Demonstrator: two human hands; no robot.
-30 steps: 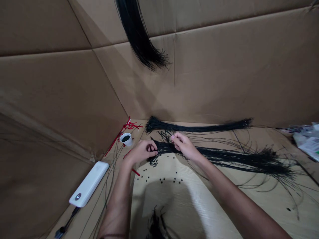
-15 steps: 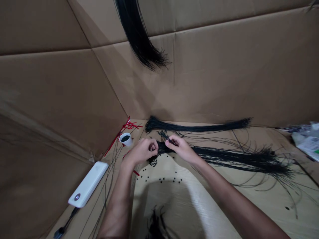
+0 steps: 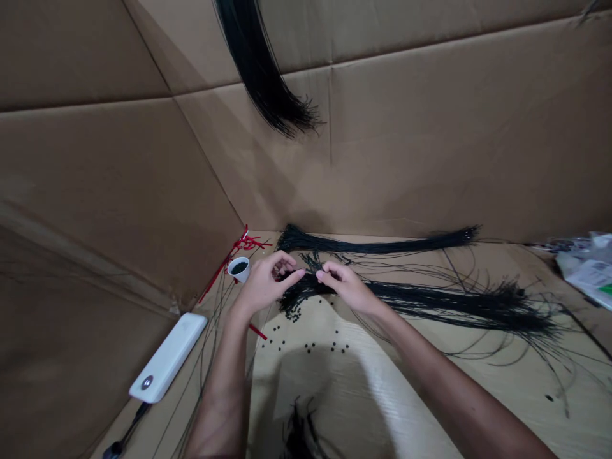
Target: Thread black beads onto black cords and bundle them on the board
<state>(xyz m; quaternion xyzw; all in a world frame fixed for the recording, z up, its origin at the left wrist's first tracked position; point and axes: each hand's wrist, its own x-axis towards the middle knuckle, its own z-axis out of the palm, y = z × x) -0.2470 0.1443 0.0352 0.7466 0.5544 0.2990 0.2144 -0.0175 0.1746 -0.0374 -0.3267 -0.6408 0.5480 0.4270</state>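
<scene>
My left hand (image 3: 268, 284) is over the left end of a bundle of thin black strands (image 3: 430, 299); its thumb and curled fingers are apart, with nothing visible between them. Just right of it, my right hand (image 3: 347, 285) pinches above the same bundle, its thumb and forefinger closed on what looks like a thin black strand. Short dark beaded-looking ends (image 3: 312, 260) stick up between the two hands. Small black beads (image 3: 292, 313) lie scattered below the bundle's left end. A white cup (image 3: 238, 270) with black beads inside stands left of my left hand.
Another black bundle (image 3: 382, 245) lies along the back cardboard wall (image 3: 430, 146), and one hangs above (image 3: 262, 70). Red strips (image 3: 248, 242) lie in the corner. A white power bank (image 3: 169, 357) with a cable is at left, plastic bags (image 3: 588, 261) at right.
My left hand's thumb and fingers have spread from a closer pinch, and the hand has shifted slightly left. My right hand stays nearly in place, still pinching.
</scene>
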